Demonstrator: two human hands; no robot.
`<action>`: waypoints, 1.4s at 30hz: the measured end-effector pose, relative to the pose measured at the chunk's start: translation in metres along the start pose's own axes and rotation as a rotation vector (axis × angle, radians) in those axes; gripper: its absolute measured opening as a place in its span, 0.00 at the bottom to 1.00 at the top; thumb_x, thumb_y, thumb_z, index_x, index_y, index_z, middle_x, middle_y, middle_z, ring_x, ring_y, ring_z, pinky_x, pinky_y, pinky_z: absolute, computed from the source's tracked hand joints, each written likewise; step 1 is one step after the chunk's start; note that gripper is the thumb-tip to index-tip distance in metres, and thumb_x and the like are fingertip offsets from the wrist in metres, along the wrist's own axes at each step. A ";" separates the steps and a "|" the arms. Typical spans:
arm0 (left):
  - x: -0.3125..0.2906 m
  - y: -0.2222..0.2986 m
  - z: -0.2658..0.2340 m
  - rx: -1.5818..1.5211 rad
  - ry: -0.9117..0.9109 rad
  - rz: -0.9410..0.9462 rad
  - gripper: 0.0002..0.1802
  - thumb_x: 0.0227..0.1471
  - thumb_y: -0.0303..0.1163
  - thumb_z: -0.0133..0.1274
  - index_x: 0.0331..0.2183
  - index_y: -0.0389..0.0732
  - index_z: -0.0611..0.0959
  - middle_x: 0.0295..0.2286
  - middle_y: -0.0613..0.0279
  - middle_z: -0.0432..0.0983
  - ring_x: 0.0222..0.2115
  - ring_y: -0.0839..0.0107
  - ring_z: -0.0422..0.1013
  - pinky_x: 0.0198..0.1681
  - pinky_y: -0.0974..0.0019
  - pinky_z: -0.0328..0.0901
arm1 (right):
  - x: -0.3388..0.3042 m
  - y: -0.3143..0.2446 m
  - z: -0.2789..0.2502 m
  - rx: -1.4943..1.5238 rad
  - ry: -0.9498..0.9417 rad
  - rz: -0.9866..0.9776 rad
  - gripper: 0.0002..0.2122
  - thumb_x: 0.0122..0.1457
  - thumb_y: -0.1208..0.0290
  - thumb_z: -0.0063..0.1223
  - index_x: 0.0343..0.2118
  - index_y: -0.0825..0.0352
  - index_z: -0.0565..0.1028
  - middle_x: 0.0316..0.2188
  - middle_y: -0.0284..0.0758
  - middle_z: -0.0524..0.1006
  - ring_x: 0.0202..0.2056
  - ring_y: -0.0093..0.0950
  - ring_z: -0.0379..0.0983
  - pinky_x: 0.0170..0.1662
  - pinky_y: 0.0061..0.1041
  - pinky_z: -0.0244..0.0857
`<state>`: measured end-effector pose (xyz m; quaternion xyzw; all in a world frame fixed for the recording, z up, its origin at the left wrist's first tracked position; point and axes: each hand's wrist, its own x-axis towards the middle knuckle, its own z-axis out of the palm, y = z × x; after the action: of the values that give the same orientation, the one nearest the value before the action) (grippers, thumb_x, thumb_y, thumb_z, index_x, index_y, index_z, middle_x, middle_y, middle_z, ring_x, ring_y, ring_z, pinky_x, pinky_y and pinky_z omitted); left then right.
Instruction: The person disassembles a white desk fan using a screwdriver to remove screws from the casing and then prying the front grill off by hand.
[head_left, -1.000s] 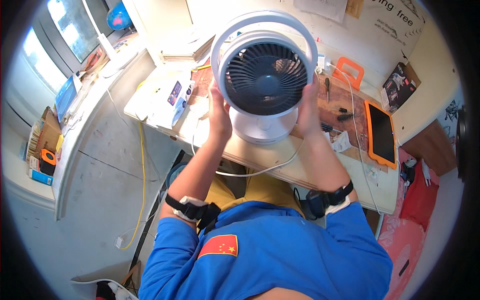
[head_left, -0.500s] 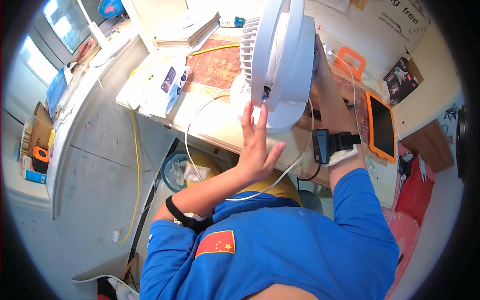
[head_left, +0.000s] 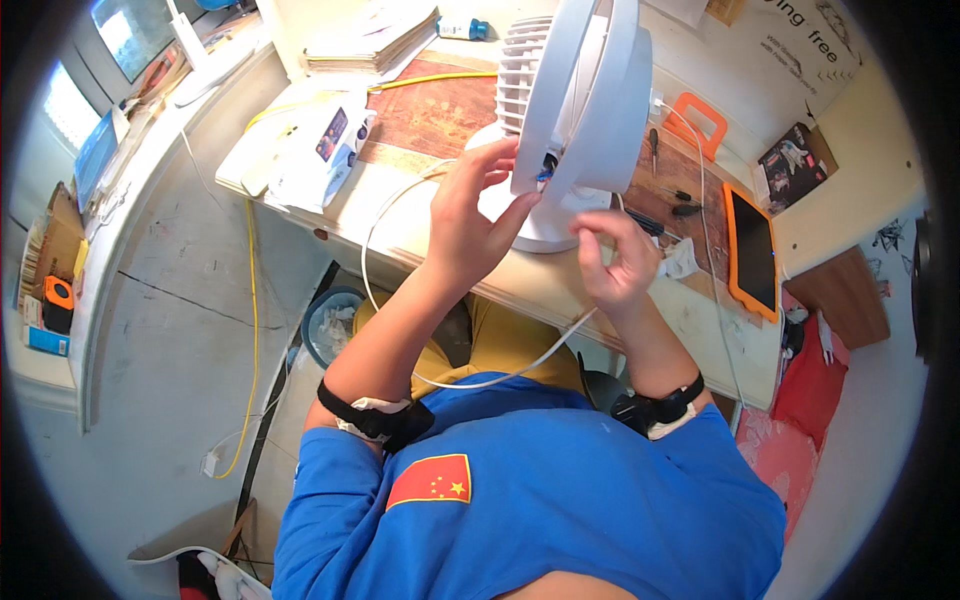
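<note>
A white fan (head_left: 612, 110) stands on a round white base (head_left: 548, 228), its head parted into a slatted rear shell (head_left: 522, 75) and a smooth front shell. Blue and dark wires (head_left: 546, 172) show in the gap at the bottom. My left hand (head_left: 470, 220) grips the lower edge of the rear shell, fingers against its outside and thumb just below the wires. In front of the base my right hand (head_left: 620, 262) is raised, its fingers loosely bent and thumb below the index finger. Nothing shows in it. A white cord (head_left: 372, 262) loops below my hands.
Screwdrivers (head_left: 682, 198) lie right of the fan, near an orange-framed tablet (head_left: 752, 250) and an orange stand (head_left: 700, 125). Papers (head_left: 365, 45) and a white packet (head_left: 340, 150) are on the left. A bin (head_left: 330, 325) stands below the desk; a yellow cable (head_left: 257, 330) hangs down.
My right hand has left the fan's right side and come down in front of the base. My left hand has moved slightly left and up onto the rear shell.
</note>
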<state>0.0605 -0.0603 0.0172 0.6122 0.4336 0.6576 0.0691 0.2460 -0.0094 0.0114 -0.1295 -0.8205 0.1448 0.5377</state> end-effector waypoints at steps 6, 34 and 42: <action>0.007 0.004 0.010 0.105 0.121 0.050 0.32 0.39 0.21 0.62 0.49 0.40 0.71 0.35 0.58 0.73 0.33 0.68 0.72 0.35 0.67 0.71 | 0.023 -0.022 0.029 0.016 0.117 0.358 0.12 0.49 0.77 0.58 0.37 0.72 0.72 0.33 0.42 0.79 0.36 0.31 0.78 0.43 0.26 0.71; 0.012 -0.018 0.016 -0.343 -0.086 -0.335 0.54 0.34 0.28 0.69 0.60 0.43 0.56 0.55 0.50 0.56 0.56 0.49 0.56 0.50 0.54 0.68 | 0.059 0.012 0.031 0.474 0.413 0.435 0.31 0.61 0.53 0.47 0.59 0.70 0.57 0.54 0.39 0.64 0.54 0.29 0.60 0.57 0.29 0.53; 0.012 -0.005 0.019 -0.147 -0.104 -0.320 0.47 0.42 0.22 0.63 0.59 0.36 0.54 0.55 0.50 0.56 0.54 0.56 0.60 0.49 0.58 0.70 | 0.055 0.021 0.031 0.506 0.515 0.470 0.30 0.61 0.54 0.48 0.58 0.72 0.59 0.53 0.40 0.66 0.53 0.29 0.62 0.56 0.28 0.54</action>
<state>0.0720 -0.0407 0.0203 0.5617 0.4720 0.6357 0.2399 0.1976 0.0277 0.0384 -0.2090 -0.5461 0.4229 0.6922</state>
